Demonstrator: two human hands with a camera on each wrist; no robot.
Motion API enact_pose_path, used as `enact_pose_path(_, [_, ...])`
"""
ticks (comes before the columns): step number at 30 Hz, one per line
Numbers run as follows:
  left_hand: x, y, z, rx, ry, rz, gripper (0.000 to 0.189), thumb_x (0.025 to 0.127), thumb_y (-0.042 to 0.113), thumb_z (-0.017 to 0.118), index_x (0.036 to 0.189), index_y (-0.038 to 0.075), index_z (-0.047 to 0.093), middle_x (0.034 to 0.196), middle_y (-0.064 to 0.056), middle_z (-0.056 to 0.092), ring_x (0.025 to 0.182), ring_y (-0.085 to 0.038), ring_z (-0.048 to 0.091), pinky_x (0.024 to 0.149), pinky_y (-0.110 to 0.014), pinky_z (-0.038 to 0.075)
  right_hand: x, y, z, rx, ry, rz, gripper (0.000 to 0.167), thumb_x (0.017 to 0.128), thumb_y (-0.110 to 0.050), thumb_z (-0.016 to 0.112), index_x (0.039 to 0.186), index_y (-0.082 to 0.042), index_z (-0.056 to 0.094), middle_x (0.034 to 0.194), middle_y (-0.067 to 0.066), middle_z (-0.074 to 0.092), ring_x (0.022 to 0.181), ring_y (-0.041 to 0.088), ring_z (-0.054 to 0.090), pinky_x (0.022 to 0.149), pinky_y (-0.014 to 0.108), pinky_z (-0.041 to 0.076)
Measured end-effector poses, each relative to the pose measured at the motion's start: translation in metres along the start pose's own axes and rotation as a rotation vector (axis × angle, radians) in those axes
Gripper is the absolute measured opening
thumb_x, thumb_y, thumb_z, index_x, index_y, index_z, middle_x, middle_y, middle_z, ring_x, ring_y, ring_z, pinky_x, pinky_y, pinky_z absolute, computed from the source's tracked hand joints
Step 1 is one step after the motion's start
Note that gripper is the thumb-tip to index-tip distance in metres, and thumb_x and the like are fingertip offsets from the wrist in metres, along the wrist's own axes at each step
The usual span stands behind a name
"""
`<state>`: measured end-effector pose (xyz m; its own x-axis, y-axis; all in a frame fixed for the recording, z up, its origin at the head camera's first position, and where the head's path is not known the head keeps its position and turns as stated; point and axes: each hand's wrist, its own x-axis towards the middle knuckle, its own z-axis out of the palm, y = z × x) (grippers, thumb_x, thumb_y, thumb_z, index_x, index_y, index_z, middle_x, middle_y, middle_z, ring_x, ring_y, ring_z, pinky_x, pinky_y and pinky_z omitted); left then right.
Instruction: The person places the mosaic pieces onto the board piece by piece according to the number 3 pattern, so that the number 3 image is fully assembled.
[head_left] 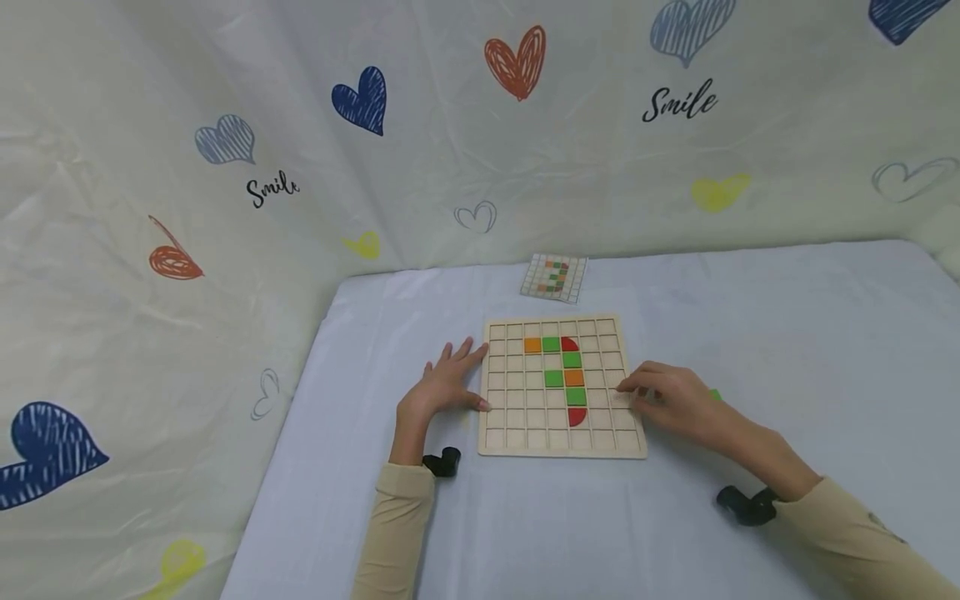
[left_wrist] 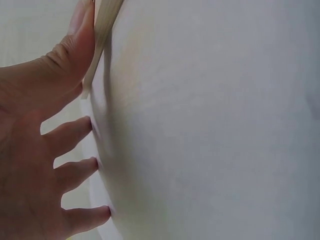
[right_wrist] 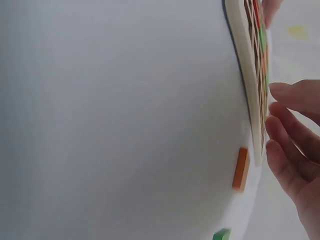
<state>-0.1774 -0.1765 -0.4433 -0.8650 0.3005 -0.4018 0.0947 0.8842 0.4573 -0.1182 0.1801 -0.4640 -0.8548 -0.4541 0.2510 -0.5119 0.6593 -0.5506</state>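
Observation:
A wooden grid board (head_left: 521,442) lies on the table, carrying several green, orange and red pieces, among them a rounded red piece (head_left: 577,416) at the bottom of the pattern. With fingers spread, my left hand (head_left: 442,387) touches the board's left edge with its thumb and index finger. My right hand (head_left: 678,400) hovers at the board's right edge, fingers loosely bent and nothing showing between them. In the right wrist view a loose orange piece (right_wrist: 241,169) and a green piece (right_wrist: 221,234) lie on the table below that hand.
Behind the board lies a small pattern card (head_left: 555,279) with a coloured grid. A white cloth covers the table (head_left: 810,350). A printed curtain (head_left: 585,167) hangs along the back and left. Black wrist devices (head_left: 742,506) sit beneath both forearms.

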Motion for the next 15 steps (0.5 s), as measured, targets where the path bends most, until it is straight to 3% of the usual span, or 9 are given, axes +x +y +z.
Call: enact_pose_path(15, [-0.001,0.002,-0.002,0.025,-0.019,-0.01,0.105,0.08,0.03,0.088,0.165,0.023,0.026,0.174,-0.007,0.011,0.16,-0.04,-0.001,0.124,-0.07,0.007,-0.024,0.029,-0.016,-0.093,0.12,-0.059,0.037,0.066,0.011,0.088,0.098,-0.006,0.078,0.089,-0.003,0.071,0.075,0.015,0.063,0.065,0.028,0.056])
